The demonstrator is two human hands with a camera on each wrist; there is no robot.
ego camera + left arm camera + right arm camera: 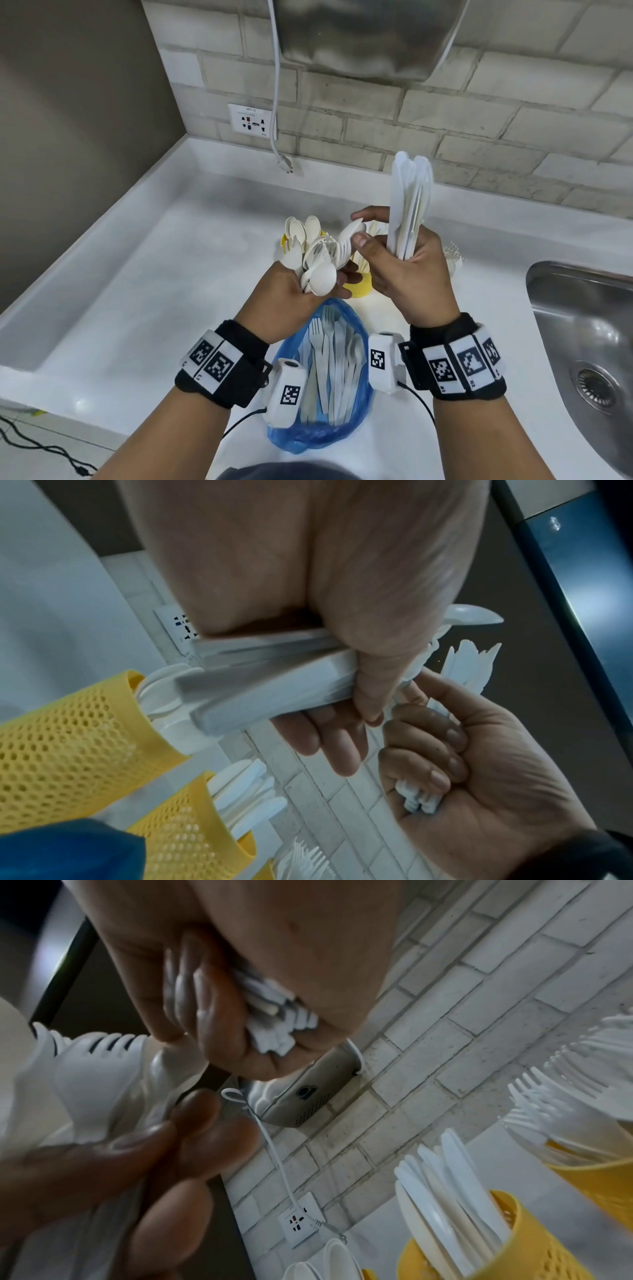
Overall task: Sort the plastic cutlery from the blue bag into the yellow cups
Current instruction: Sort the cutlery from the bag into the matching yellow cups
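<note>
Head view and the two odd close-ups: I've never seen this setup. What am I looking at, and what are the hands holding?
No machine: a person wears one camera on the head and one on each wrist, in the black bands. The head view looks down at a white counter. The left hand grips mixed spoons and forks; the right hand grips a bundle of knives. The close-ups look along each hand. On the counter lie the blue bag of cutlery and yellow cups, partly filled.
</note>
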